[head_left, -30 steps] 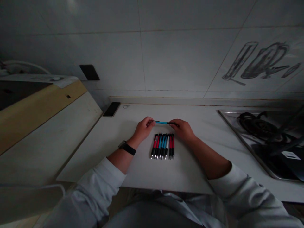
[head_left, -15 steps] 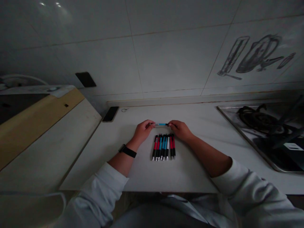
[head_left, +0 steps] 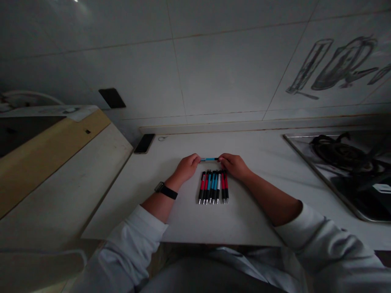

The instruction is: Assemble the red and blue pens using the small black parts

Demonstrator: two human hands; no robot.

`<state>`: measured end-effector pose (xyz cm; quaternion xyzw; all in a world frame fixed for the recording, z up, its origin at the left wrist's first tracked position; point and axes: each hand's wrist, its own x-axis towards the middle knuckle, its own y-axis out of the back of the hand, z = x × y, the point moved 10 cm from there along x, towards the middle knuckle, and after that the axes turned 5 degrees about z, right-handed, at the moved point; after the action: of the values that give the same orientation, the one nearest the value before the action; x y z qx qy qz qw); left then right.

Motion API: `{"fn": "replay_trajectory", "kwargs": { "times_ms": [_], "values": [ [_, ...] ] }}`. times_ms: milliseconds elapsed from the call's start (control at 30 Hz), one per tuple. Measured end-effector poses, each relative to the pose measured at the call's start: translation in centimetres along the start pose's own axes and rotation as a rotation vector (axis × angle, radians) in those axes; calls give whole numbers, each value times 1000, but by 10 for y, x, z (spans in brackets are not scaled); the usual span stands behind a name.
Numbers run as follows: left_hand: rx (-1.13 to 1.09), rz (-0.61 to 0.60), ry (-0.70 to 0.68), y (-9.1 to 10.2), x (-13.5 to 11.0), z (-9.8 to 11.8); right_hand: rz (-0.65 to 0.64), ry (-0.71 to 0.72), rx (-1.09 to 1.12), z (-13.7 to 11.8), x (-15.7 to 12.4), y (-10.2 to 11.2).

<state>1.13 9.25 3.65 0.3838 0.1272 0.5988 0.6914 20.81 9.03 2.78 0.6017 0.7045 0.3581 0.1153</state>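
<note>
A blue pen (head_left: 209,159) lies crosswise between my two hands, just above the white counter (head_left: 189,219). My left hand (head_left: 188,167) pinches its left end and my right hand (head_left: 234,165) pinches its right end, fingers closed on both. Directly below, a row of several pens (head_left: 214,186) in red, blue, white and black lies side by side on the counter, tips toward me. A black watch sits on my left wrist.
A dark phone (head_left: 144,143) lies at the counter's back left, with a small ring (head_left: 161,138) beside it. A gas stove (head_left: 345,162) fills the right side. A wooden-edged surface (head_left: 45,150) stands at the left. Tiled wall behind.
My hands have drawn closer together along the blue pen, so less of it shows between them. The row of pens has not moved.
</note>
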Motion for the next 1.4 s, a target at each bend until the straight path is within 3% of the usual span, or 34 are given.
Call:
{"fn": "replay_trajectory", "kwargs": {
  "times_ms": [300,733,867,1000,1400],
  "values": [
    [-91,55,38,3,1,-7,102,4,27,-5,-1,9],
    [-129,177,-11,17,-1,0,54,8,5,-2,-2,4],
    [-133,186,-35,18,-2,4,85,15,17,-4,-2,6],
    [-136,194,-36,20,-3,5,23,-13,-6,-2,-1,0],
    [-115,190,-26,18,-2,5,95,1,-1,-1,0,4]
  ]
}}
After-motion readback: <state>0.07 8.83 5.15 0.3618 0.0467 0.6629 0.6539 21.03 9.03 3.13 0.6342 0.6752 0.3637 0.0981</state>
